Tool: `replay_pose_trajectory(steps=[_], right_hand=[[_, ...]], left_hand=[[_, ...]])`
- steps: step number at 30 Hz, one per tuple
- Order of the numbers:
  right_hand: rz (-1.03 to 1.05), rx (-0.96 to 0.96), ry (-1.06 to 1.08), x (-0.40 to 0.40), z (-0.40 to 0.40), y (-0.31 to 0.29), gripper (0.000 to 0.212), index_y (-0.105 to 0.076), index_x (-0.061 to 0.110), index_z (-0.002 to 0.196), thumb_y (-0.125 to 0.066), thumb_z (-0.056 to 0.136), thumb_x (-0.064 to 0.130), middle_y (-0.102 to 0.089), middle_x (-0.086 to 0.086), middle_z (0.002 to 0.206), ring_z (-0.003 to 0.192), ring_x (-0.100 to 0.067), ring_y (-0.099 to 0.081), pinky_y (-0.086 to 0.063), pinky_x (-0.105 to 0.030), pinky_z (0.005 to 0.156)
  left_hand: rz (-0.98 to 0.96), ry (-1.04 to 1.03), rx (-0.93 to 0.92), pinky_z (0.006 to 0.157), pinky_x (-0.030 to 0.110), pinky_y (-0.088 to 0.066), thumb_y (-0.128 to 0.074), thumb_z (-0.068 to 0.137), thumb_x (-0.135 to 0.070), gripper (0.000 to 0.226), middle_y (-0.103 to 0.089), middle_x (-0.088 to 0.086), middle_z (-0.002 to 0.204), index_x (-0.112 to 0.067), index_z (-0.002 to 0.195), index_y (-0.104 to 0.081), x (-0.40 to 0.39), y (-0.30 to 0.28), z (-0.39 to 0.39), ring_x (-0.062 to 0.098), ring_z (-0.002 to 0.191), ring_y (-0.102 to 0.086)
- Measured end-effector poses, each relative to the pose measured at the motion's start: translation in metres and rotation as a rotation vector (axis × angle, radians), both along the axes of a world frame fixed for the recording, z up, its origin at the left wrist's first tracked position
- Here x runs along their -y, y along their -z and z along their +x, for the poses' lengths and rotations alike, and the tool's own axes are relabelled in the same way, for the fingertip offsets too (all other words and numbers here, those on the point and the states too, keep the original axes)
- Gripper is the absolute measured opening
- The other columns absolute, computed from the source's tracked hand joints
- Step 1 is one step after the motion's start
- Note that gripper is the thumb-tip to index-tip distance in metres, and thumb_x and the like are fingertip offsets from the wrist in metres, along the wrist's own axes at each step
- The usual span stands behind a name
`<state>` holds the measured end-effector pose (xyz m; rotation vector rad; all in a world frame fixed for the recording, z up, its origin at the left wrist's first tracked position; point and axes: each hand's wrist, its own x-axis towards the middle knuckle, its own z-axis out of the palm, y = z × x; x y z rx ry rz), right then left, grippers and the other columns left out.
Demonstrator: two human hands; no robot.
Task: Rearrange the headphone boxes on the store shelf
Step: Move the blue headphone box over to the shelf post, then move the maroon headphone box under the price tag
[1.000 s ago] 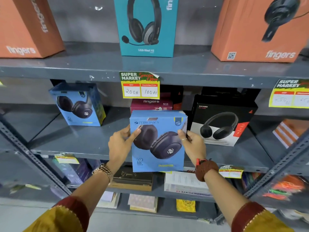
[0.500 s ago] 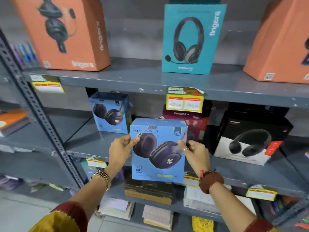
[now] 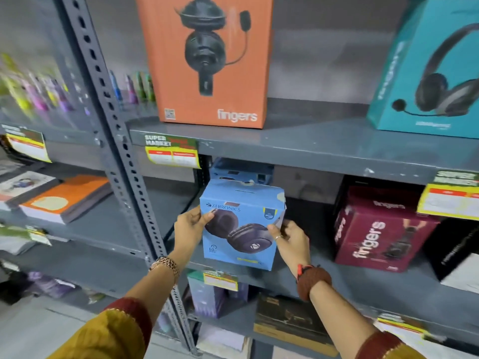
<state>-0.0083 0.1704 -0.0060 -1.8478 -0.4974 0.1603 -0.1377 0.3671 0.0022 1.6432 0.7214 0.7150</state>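
A blue Zebronics headphone box point(image 3: 241, 226) is held upright at the left end of the middle shelf point(image 3: 363, 288). My left hand point(image 3: 190, 225) grips its left edge and my right hand point(image 3: 290, 239) grips its right edge. Directly behind it stands a second blue box point(image 3: 241, 173), mostly hidden. A maroon Fingers box point(image 3: 375, 231) sits to the right, and a black and white box point(image 3: 456, 255) is at the far right. On the upper shelf stand an orange Fingers box point(image 3: 207, 60) and a teal headset box point(image 3: 427, 73).
A perforated grey upright post point(image 3: 121, 161) rises just left of the held box. Price tags point(image 3: 172, 154) hang from the shelf edges. Books point(image 3: 64, 195) lie on the neighbouring rack at left, and boxes and books point(image 3: 290, 325) fill the lower shelf.
Both hands have carried the blue box leftwards along the middle shelf, to in front of the other blue box. The view has swung left with it.
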Motion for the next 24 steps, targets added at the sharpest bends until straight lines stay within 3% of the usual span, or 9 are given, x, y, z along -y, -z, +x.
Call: replay_pose_trajectory(steps=[3,5,7,10,12,14,17,20,24], right_hand=[[-0.019,-0.025,0.012,-0.024,0.003,0.004,0.023,-0.060,0.005,0.097,-0.063,0.084,0.024,-0.064,-0.002,0.081,0.070,-0.011,-0.055,-0.041,-0.001,0.053],[-0.037,-0.023,0.018,-0.035,0.005,0.006,0.025,-0.060,0.004,0.099,-0.064,0.084,0.023,-0.064,-0.004,0.084,0.075,-0.014,-0.056,-0.041,0.000,0.054],[-0.033,-0.013,0.034,-0.042,0.005,0.006,0.025,-0.060,0.004,0.102,-0.064,0.084,0.022,-0.065,-0.004,0.086,0.079,-0.016,-0.058,-0.040,0.001,0.055],[-0.038,-0.012,0.037,-0.044,0.006,0.005,0.024,-0.060,0.006,0.102,-0.063,0.084,0.021,-0.067,-0.006,0.089,0.082,-0.016,-0.060,-0.042,-0.008,0.059],[-0.035,-0.047,0.015,-0.040,0.007,0.009,0.026,-0.060,0.008,0.105,-0.064,0.084,0.023,-0.070,-0.007,0.097,0.091,-0.018,-0.064,-0.048,-0.019,0.073],[-0.024,-0.081,-0.001,-0.030,0.007,0.014,0.035,-0.058,0.008,0.114,-0.066,0.083,0.023,-0.069,-0.007,0.112,0.106,-0.021,-0.064,-0.050,-0.029,0.090],[0.018,-0.139,0.008,-0.002,0.004,0.021,0.047,-0.052,0.005,0.129,-0.063,0.085,0.018,-0.059,-0.006,0.129,0.122,-0.020,-0.054,-0.041,-0.024,0.097],[0.017,-0.149,0.071,0.043,0.005,0.031,0.040,-0.056,0.006,0.125,-0.061,0.087,0.017,-0.061,-0.006,0.127,0.120,-0.018,-0.055,-0.040,-0.024,0.098],[-0.035,-0.163,0.225,0.116,0.018,0.048,0.034,-0.060,0.003,0.118,-0.062,0.086,0.014,-0.065,-0.012,0.121,0.114,-0.024,-0.059,-0.041,-0.028,0.097]], left_hand=[[-0.011,-0.004,0.027,0.085,0.045,-0.057,-0.066,0.085,-0.016,0.025,-0.073,0.008,0.103,-0.014,0.110,-0.070,-0.021,0.002,0.007,0.018,0.091,-0.070],[-0.028,0.006,0.031,0.086,0.042,-0.056,-0.064,0.086,-0.012,0.028,-0.073,0.014,0.107,-0.009,0.113,-0.068,-0.032,0.008,0.009,0.005,0.082,-0.070],[-0.050,-0.006,0.028,0.085,0.040,-0.057,-0.065,0.085,-0.012,0.028,-0.075,0.008,0.101,-0.010,0.113,-0.069,-0.041,0.015,0.011,-0.006,0.075,-0.068],[-0.057,0.007,0.026,0.081,0.032,-0.059,-0.067,0.084,-0.015,0.031,-0.075,-0.011,0.091,-0.014,0.115,-0.068,-0.044,0.021,0.013,0.007,0.089,-0.070],[-0.064,-0.002,0.028,0.079,0.023,-0.058,-0.068,0.083,-0.015,0.035,-0.072,-0.002,0.102,-0.012,0.118,-0.065,-0.040,0.020,0.012,0.013,0.095,-0.068],[-0.079,-0.067,0.035,0.083,0.023,-0.055,-0.069,0.083,-0.018,0.039,-0.067,0.000,0.110,-0.010,0.121,-0.062,-0.031,0.020,0.009,0.014,0.097,-0.065],[-0.097,-0.235,0.029,0.089,0.031,-0.047,-0.067,0.084,-0.025,0.049,-0.058,0.000,0.118,-0.009,0.128,-0.051,-0.010,0.038,0.001,0.018,0.103,-0.059],[-0.125,-0.280,-0.002,0.087,0.031,-0.042,-0.053,0.093,-0.028,0.028,-0.057,0.004,0.109,-0.009,0.113,-0.051,0.021,0.063,-0.001,0.025,0.104,-0.058],[-0.102,-0.004,-0.131,0.090,0.044,-0.050,-0.045,0.096,-0.035,0.013,-0.067,0.004,0.097,-0.027,0.089,-0.053,0.076,0.092,0.020,0.026,0.099,-0.064]])
